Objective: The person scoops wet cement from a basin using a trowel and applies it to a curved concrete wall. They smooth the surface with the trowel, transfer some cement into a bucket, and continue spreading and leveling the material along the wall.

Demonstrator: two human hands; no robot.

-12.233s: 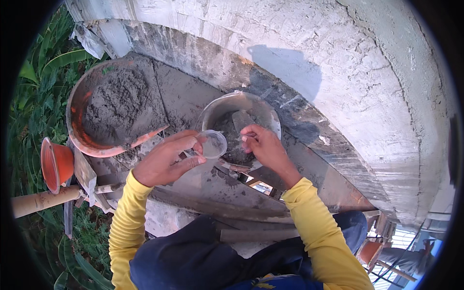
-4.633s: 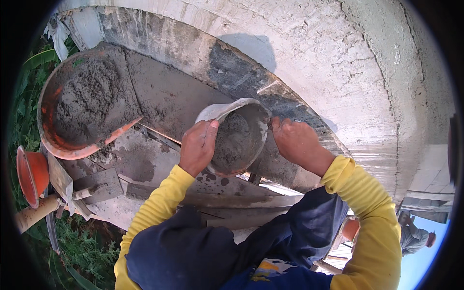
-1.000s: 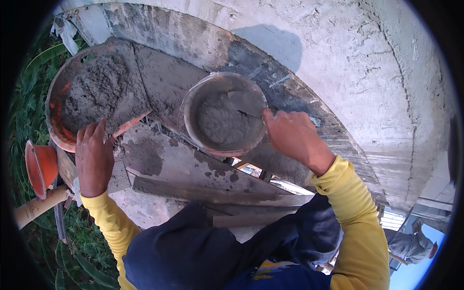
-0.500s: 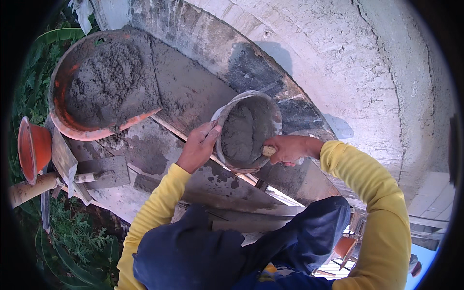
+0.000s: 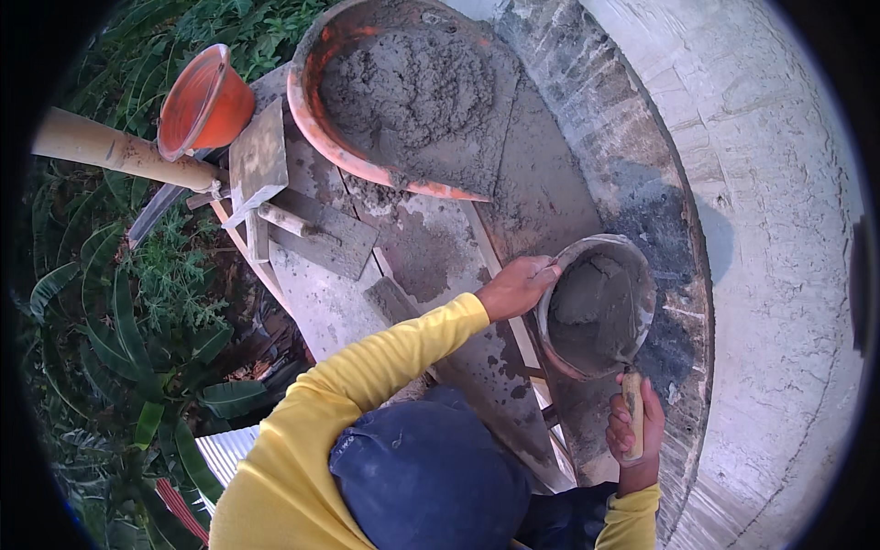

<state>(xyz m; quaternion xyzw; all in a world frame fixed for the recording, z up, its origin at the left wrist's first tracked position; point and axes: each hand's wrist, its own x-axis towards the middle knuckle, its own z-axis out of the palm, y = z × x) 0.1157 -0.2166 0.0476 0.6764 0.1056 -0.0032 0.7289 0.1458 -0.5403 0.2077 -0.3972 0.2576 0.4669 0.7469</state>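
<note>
Trowel [image 5: 631, 403] in right hand [image 5: 632, 433] points up-frame into mortar bucket [image 5: 598, 306].

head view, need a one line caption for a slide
Left hand steadies a small round mortar-filled bowl while the right hand works a wooden-handled trowel in it.

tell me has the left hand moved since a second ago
Yes. The left hand has left the board beside the big orange mortar pan and now grips the rim of the small mortar bucket.
</note>
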